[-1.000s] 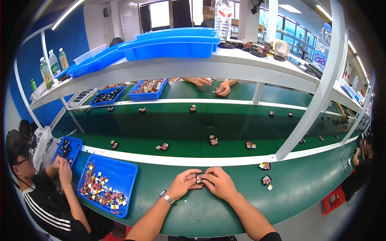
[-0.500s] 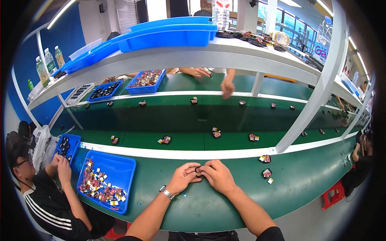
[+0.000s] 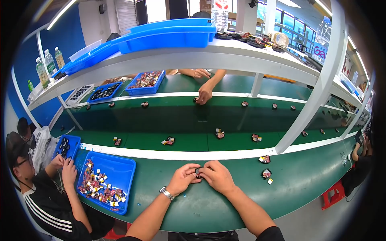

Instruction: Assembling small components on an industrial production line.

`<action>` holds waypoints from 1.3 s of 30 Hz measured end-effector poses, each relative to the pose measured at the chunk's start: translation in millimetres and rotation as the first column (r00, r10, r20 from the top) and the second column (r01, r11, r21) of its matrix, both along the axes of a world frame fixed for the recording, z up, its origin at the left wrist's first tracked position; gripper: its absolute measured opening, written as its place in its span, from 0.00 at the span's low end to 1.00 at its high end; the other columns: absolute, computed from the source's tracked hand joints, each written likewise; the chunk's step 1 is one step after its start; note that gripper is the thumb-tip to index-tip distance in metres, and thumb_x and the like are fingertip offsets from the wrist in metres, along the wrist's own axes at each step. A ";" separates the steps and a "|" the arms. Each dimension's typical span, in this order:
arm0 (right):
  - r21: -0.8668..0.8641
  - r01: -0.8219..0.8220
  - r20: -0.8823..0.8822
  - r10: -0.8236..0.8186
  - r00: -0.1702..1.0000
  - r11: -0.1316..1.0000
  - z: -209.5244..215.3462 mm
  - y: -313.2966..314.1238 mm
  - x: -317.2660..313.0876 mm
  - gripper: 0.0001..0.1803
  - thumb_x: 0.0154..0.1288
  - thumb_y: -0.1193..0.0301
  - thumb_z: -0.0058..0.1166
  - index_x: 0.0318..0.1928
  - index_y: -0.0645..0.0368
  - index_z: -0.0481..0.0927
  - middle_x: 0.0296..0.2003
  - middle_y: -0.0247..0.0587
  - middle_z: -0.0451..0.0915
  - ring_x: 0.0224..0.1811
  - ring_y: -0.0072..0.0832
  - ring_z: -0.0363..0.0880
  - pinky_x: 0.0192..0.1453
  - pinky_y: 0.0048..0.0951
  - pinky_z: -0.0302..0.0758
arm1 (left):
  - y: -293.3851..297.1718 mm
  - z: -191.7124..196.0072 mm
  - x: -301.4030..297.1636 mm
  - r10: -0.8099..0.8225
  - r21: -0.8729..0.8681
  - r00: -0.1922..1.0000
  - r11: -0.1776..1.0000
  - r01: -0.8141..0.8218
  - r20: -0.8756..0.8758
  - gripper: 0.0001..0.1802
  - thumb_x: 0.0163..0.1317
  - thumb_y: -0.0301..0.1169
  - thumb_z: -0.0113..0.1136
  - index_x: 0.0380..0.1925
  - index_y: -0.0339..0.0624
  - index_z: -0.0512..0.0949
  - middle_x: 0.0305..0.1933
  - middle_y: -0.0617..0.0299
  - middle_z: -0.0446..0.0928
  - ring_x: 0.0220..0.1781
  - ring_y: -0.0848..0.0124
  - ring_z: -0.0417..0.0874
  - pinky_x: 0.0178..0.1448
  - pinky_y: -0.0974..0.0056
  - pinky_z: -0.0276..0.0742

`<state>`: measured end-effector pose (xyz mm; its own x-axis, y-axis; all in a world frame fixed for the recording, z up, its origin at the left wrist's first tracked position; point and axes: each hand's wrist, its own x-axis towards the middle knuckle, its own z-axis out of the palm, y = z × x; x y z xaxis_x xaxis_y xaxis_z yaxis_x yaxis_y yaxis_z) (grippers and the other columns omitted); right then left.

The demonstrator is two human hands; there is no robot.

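Green worktop (image 3: 297, 184) runs across in front of me, w/ a white rail (image 3: 169, 154) along its far edge. Big blue tray (image 3: 120, 168) sits on it, well off to my L, holding a loose pile of red-brown & white-yellow pieces (image 3: 100, 186) mostly toward its near and L sides. Both hands are out over the worktop, just this side of the rail, approx. in the middle. L hand (image 3: 181, 178) is nearly closed, thumb & fingers pinched on the L side of a small dark part (image 3: 198, 172); R hand (image 3: 218, 176) comes in from the other side, fingers curled down, tips close together on it. So the part's btwn the two sets of fingertips: R of my L hand, L of my R, neither nearer b/c both touch it. Can't tell its long axis, too much is covered. Two similar dark-edged parts (image 3: 266, 173) lie apart to the R of my R hand, one farther off toward the rail, w/ a tiny white-yellow piece (image 3: 270, 181) just beside the nearer one.
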<state>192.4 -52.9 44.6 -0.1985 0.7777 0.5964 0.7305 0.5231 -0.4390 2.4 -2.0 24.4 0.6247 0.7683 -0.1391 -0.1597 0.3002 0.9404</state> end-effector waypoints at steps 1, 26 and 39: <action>-0.001 -0.006 0.028 0.006 1.000 1.000 1.4 -0.7 0.1 0.10 0.53 0.75 0.66 0.37 0.54 0.82 0.38 0.35 0.76 0.42 0.34 0.77 0.44 0.36 0.77 | 0.2 -0.2 -0.8 0.001 0.001 1.000 1.000 -0.001 -0.002 0.18 0.73 0.18 0.46 0.62 0.32 0.68 0.58 0.52 0.77 0.57 0.67 0.82 0.60 0.63 0.84; -0.242 -0.167 -0.185 0.124 0.975 0.956 1.5 -2.0 5.8 0.05 0.59 0.72 0.64 0.37 0.57 0.85 0.57 0.40 0.77 0.63 0.40 0.71 0.64 0.39 0.72 | 2.0 0.6 -5.9 -0.095 0.022 0.995 0.995 0.095 -0.012 0.20 0.71 0.18 0.48 0.62 0.34 0.68 0.57 0.53 0.77 0.58 0.69 0.81 0.61 0.63 0.83; -0.165 -0.051 -0.242 0.009 0.970 0.985 -11.3 -4.0 -4.0 0.08 0.56 0.72 0.68 0.38 0.55 0.88 0.54 0.38 0.79 0.61 0.39 0.73 0.63 0.38 0.73 | 2.4 -3.4 -5.4 -0.047 0.001 0.998 0.999 0.047 0.031 0.15 0.74 0.24 0.48 0.59 0.35 0.69 0.55 0.51 0.79 0.56 0.63 0.83 0.60 0.58 0.84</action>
